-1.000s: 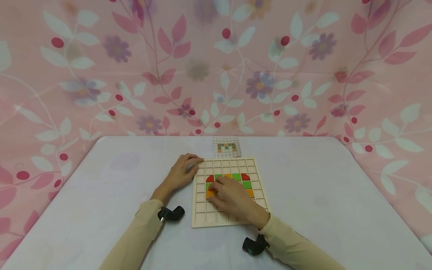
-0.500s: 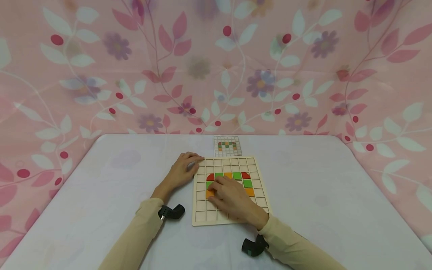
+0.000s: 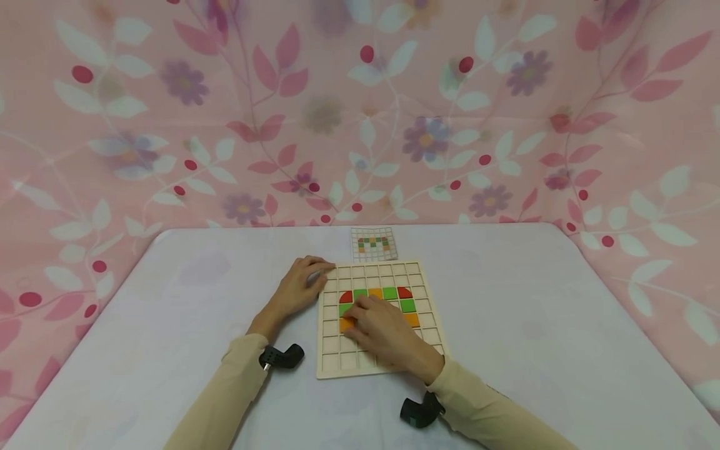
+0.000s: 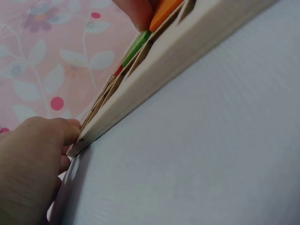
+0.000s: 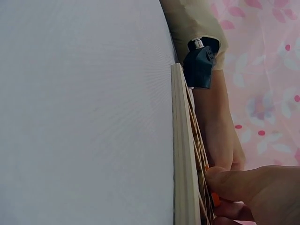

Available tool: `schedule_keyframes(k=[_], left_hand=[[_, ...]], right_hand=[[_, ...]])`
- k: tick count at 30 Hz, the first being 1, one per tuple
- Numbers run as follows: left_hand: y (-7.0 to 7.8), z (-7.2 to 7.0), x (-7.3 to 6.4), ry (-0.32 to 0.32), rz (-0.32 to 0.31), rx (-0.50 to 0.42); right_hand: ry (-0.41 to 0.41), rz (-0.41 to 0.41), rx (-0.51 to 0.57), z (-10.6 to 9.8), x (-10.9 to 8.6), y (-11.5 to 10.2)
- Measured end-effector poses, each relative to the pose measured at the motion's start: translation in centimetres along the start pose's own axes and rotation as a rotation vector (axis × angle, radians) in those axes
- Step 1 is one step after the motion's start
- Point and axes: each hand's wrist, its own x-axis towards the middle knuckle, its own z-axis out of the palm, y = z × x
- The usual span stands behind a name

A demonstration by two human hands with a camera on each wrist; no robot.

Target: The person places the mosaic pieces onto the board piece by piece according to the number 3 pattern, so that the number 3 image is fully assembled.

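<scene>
A pale wooden grid board (image 3: 349,360) lies on the table, with red, green and orange tiles set in an arch across its middle. My left hand (image 3: 296,287) holds the board's far left corner; in the left wrist view its fingers (image 4: 70,129) wrap that corner. My right hand (image 3: 388,329) reaches over the board and pinches an orange tile (image 3: 345,325) at the arch's lower left end. From the right wrist, the thumb (image 5: 225,182) lies against this orange tile (image 5: 215,199). Part of the arch is hidden under the right hand.
Just beyond the board lies a small printed card (image 3: 374,245) showing a similar coloured arch on a grid. A white cloth (image 3: 169,325) covers the table, and a pink floral curtain (image 3: 360,112) hangs behind it. Black wrist cameras (image 3: 283,357) stick out from both sleeves.
The whole head view shifts slightly sideways. Both hands keep their places on the board, and the tiles in sight stay where they were.
</scene>
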Motion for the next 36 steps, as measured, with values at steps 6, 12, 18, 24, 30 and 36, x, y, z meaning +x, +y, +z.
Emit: schedule_keyframes(k=[6, 12, 18, 24, 30, 36], left_hand=[[-0.4, -0.2, -0.7, 0.004, -0.024, 0.017], [-0.4, -0.4, -1.1, 0.011, -0.018, 0.001], [-0.4, -0.5, -1.0, 0.019, -0.007, 0.001], [-0.3, -0.2, -0.7, 0.024, -0.008, 0.005], [-0.1, 0.3, -0.4, 0.010, -0.004, -0.002], [0.1, 0.2, -0.2, 0.009, -0.004, 0.005]], right_hand=[[-0.005, -0.011, 0.004, 0.5, 0.1, -0.3], [0.007, -0.018, 0.003, 0.9, 0.1, -0.3], [0.017, -0.030, -0.013, 0.9, 0.3, -0.3], [0.016, -0.023, 0.002, 0.8, 0.1, 0.0], [0.022, -0.006, 0.006, 0.8, -0.3, 0.2], [0.038, -0.007, 0.012, 0.5, -0.3, 0.2]])
